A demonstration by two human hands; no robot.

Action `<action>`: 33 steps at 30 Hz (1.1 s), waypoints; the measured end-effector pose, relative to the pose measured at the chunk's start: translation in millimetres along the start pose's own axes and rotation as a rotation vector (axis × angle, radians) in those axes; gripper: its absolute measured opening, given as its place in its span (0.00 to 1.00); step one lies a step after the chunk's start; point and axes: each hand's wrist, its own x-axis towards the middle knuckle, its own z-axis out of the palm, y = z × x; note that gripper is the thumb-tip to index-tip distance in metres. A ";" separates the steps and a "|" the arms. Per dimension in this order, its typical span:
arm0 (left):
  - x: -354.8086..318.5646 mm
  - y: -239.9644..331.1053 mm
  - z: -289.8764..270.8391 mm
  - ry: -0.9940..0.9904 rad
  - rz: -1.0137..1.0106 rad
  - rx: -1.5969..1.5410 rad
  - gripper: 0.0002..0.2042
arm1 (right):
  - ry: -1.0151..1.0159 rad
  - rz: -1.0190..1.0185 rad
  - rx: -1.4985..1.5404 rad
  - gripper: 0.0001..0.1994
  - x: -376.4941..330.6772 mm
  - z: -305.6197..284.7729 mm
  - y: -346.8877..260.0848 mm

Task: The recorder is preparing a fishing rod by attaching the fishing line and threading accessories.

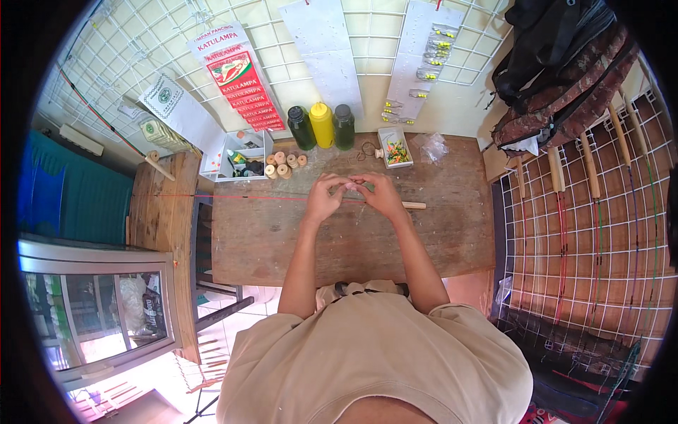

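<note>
My left hand (323, 198) and my right hand (381, 192) meet over the middle of a wooden table (452, 233), fingertips pinched together on something too small to make out. Under them a thin red rod (240, 197) lies across the table, running left past the table's edge. Its pale wooden handle end (414, 205) sticks out to the right of my right hand. Both hands rest close above this rod.
At the table's back stand three squeeze bottles (322, 126), two dark green and one yellow, several thread spools (282, 164), a white box of small parts (236, 159) and a small clear box of coloured bits (395, 151). Wire grids with rods (593, 212) flank the right; a glass cabinet (99, 304) stands left.
</note>
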 end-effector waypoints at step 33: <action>-14.7 -19.0 8.8 0.063 -0.124 0.013 0.06 | -0.053 0.070 0.108 0.18 -6.5 14.9 10.0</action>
